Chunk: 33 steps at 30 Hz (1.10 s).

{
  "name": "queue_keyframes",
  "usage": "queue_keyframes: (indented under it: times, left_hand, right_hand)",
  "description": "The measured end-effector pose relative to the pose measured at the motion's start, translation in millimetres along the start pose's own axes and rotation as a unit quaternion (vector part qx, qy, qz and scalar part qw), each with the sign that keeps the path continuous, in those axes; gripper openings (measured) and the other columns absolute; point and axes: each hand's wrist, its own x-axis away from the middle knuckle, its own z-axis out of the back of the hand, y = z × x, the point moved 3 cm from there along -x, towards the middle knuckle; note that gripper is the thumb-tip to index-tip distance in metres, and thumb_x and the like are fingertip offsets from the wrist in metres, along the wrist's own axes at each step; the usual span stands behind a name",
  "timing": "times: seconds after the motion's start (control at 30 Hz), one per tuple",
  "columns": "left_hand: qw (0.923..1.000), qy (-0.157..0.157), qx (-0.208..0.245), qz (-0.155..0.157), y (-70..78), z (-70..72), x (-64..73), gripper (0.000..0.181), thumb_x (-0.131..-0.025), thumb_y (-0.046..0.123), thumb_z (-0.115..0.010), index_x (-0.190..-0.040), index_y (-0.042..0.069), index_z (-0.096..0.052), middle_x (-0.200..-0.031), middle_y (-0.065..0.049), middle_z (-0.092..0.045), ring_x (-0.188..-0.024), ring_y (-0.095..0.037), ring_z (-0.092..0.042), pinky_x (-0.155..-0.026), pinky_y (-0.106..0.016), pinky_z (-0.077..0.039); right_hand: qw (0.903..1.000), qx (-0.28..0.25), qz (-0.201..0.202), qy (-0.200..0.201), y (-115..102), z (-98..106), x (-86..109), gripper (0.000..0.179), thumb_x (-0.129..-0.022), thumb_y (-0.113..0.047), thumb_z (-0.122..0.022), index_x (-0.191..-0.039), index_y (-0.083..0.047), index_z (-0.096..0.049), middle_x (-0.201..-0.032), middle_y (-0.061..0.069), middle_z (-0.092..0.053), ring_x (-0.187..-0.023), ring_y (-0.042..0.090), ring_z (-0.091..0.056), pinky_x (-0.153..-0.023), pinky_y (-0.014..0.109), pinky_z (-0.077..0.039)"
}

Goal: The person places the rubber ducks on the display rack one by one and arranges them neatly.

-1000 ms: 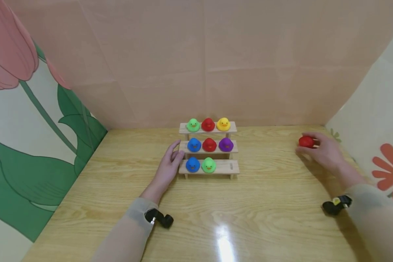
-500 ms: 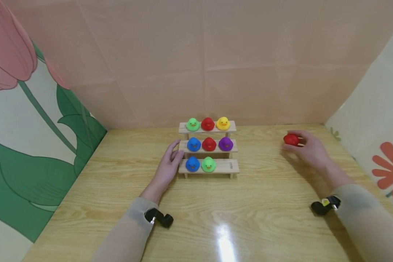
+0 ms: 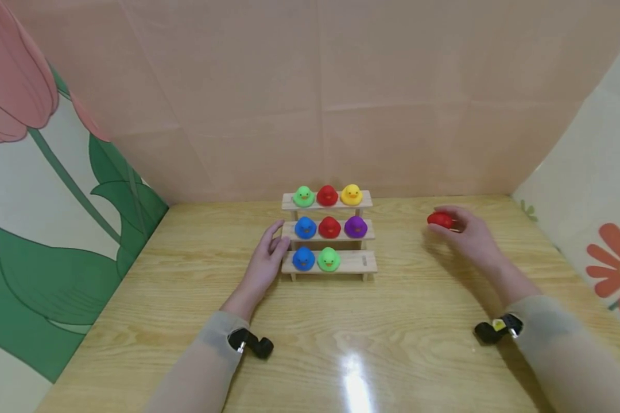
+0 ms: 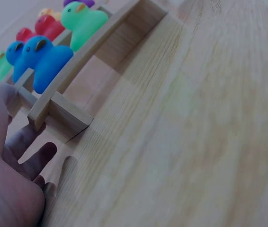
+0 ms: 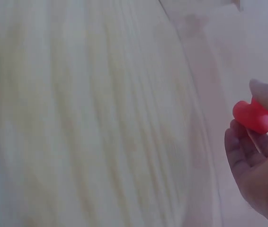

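Note:
In the head view, a three-step wooden stand (image 3: 351, 263) carries rubber ducks. Green, red and yellow ducks sit on the top step; blue, red and purple ones on the middle. On the bottom step are a blue duck (image 3: 303, 259) and a light green duck (image 3: 329, 260), with bare wood at its right end. My left hand (image 3: 262, 261) rests against the stand's left end, fingers loosely extended. Off to the right, my right hand (image 3: 472, 235) pinches a red rubber duck (image 3: 439, 220) between thumb and fingers, above the table. The right wrist view shows this red duck (image 5: 252, 116) partly covered by the thumb.
The wooden tabletop (image 3: 403, 321) runs between the stand and the right hand. A pinkish cloth (image 3: 320, 103) hangs behind, and flower-printed panels (image 3: 578, 189) stand at both sides. A small black camera is strapped on each wrist.
My right hand has moved left along the back of the table, carrying the red rubber duck closer to the stand. The left hand and the ducks on the stand have stayed put.

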Motion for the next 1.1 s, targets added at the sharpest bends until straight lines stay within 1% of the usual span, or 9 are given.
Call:
queue_keyframes:
  times: [0.13, 0.23, 0.3, 0.4, 0.5, 0.6, 0.73, 0.87, 1.1]
  left_hand:
    - [1.0, 0.001, 0.003, 0.005, 0.1, -0.6, -0.5, 0.059, -0.116, 0.047, -0.057, -0.171, 0.031, -0.04, -0.158, -0.018, -0.059, -0.154, -0.032, -0.047, -0.128, -0.056, -0.034]
    - [0.9999, 0.002, 0.005, 0.011, -0.3, -1.5, -1.5, 0.06, -0.117, 0.043, -0.056, -0.172, 0.027, -0.039, -0.16, -0.02, -0.057, -0.156, -0.034, -0.045, -0.128, -0.057, -0.033]
    - [0.9998, 0.003, 0.007, 0.017, -0.5, -2.2, -2.7, 0.06, -0.118, 0.039, -0.055, -0.173, 0.024, -0.037, -0.161, -0.022, -0.055, -0.156, -0.036, -0.044, -0.129, -0.058, -0.032]
    - [0.9997, 0.005, 0.006, 0.022, 0.1, -3.1, -4.2, 0.059, -0.119, 0.033, -0.054, -0.173, 0.02, -0.035, -0.161, -0.024, -0.054, -0.156, -0.038, -0.043, -0.129, -0.058, -0.031]
    - [0.9998, 0.006, 0.004, 0.017, 0.2, -3.2, -3.7, 0.058, -0.119, 0.034, -0.054, -0.173, 0.022, -0.037, -0.159, -0.023, -0.056, -0.154, -0.037, -0.047, -0.128, -0.057, -0.033]
    - [0.9999, 0.004, 0.006, 0.008, 0.4, -3.1, -1.4, 0.058, -0.118, 0.04, -0.056, -0.172, 0.025, -0.039, -0.157, -0.02, -0.059, -0.151, -0.033, -0.052, -0.127, -0.055, -0.035]
    - [0.9999, 0.005, 0.011, 0.002, 0.5, -2.6, 0.0, 0.059, -0.116, 0.043, -0.058, -0.17, 0.029, -0.041, -0.156, -0.017, -0.061, -0.148, -0.032, -0.054, -0.126, -0.055, -0.037]
    - [0.9999, 0.007, 0.011, 0.005, -0.1, -2.6, 0.1, 0.057, -0.117, 0.043, -0.058, -0.17, 0.031, -0.041, -0.156, -0.018, -0.061, -0.148, -0.032, -0.054, -0.125, -0.056, -0.038]
    - [1.0, 0.002, 0.006, 0.0, -0.2, -1.2, -0.8, 0.059, -0.117, 0.043, -0.057, -0.171, 0.028, -0.039, -0.157, -0.018, -0.06, -0.149, -0.032, -0.053, -0.127, -0.056, -0.036]
  right_hand:
    - [0.9996, -0.02, 0.018, 0.007, -7, -9, 0.7, 0.062, -0.108, -0.031, -0.077, -0.161, -0.007, -0.054, -0.143, 0.019, -0.063, -0.107, 0.0, -0.062, -0.08, 0.012, -0.051]
    - [0.9988, -0.038, 0.029, 0.014, -14, -16, 2.4, 0.059, -0.108, -0.028, -0.078, -0.158, -0.007, -0.057, -0.14, 0.019, -0.065, -0.103, -0.001, -0.065, -0.079, 0.014, -0.052]
    - [0.9986, -0.04, 0.031, 0.013, -20, -19, 4.5, 0.057, -0.108, -0.029, -0.078, -0.157, -0.008, -0.059, -0.138, 0.018, -0.066, -0.102, 0.002, -0.066, -0.078, 0.015, -0.052]
    - [0.9994, -0.028, 0.019, 0.004, -27, -24, 8.7, 0.058, -0.108, -0.038, -0.076, -0.157, -0.011, -0.06, -0.14, 0.017, -0.064, -0.106, 0.013, -0.064, -0.078, 0.016, -0.051]
    - [0.9999, -0.015, 0.0, -0.008, -33, -29, 12.5, 0.063, -0.107, -0.049, -0.074, -0.158, -0.014, -0.06, -0.144, 0.016, -0.062, -0.112, 0.025, -0.06, -0.078, 0.018, -0.05]
    - [0.9997, -0.014, -0.011, -0.015, -37, -33, 15.8, 0.066, -0.106, -0.055, -0.072, -0.159, -0.017, -0.059, -0.145, 0.016, -0.061, -0.115, 0.031, -0.058, -0.078, 0.02, -0.05]
    - [0.9995, -0.017, -0.014, -0.021, -44, -37, 18.8, 0.066, -0.106, -0.056, -0.072, -0.158, -0.018, -0.06, -0.146, 0.016, -0.061, -0.116, 0.032, -0.058, -0.08, 0.021, -0.05]
    - [0.9993, -0.022, -0.016, -0.024, -48, -40, 21.3, 0.065, -0.105, -0.056, -0.073, -0.158, -0.019, -0.061, -0.146, 0.015, -0.061, -0.117, 0.031, -0.058, -0.083, 0.02, -0.049]
    - [0.9986, -0.039, -0.011, -0.033, -56, -47, 23.3, 0.064, -0.105, -0.055, -0.075, -0.155, -0.018, -0.063, -0.142, 0.014, -0.064, -0.113, 0.031, -0.06, -0.082, 0.027, -0.054]
